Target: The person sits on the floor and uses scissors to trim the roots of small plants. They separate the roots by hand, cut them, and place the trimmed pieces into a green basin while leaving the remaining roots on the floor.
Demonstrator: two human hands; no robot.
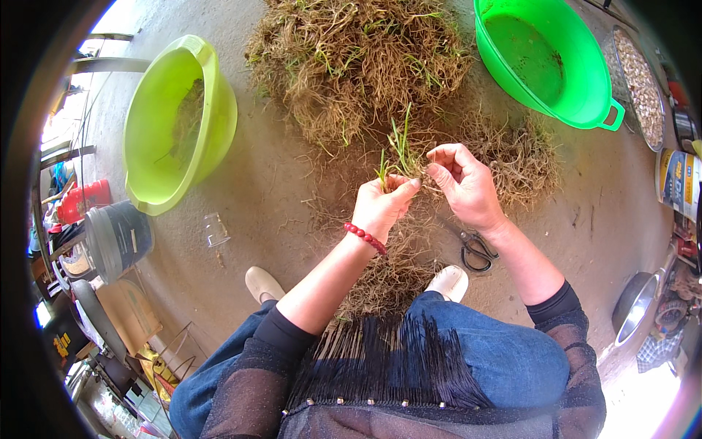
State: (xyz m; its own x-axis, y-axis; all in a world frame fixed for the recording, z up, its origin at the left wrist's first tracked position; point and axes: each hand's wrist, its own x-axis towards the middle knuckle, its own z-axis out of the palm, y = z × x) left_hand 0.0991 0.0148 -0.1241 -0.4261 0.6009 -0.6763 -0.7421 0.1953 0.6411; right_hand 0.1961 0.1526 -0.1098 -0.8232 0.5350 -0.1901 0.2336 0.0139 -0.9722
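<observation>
Over the floor in front of me, my left hand [379, 207] pinches a small rooted plant clump [405, 156] with upright green shoots. My right hand [470, 189] is at the clump's right side, thumb and forefinger close together by its roots. Whether a fine root lies between those fingertips is too small to tell. Below the right wrist, black-handled scissors [477, 258] lie on the floor, their blades partly among loose roots. Beyond my hands rises a big heap of rooted plants [356, 66], brown with green shoots. Loose roots [384, 280] are piled between my feet.
A yellow-green basin [225, 118] with some plant matter stands left. At upper right is a green tub [576, 60] with debris inside, beside a tray of pale pieces [639, 88]. Another root heap [510, 159] lies right. A clear plastic cup [215, 229] rests near a lidded bucket [118, 241].
</observation>
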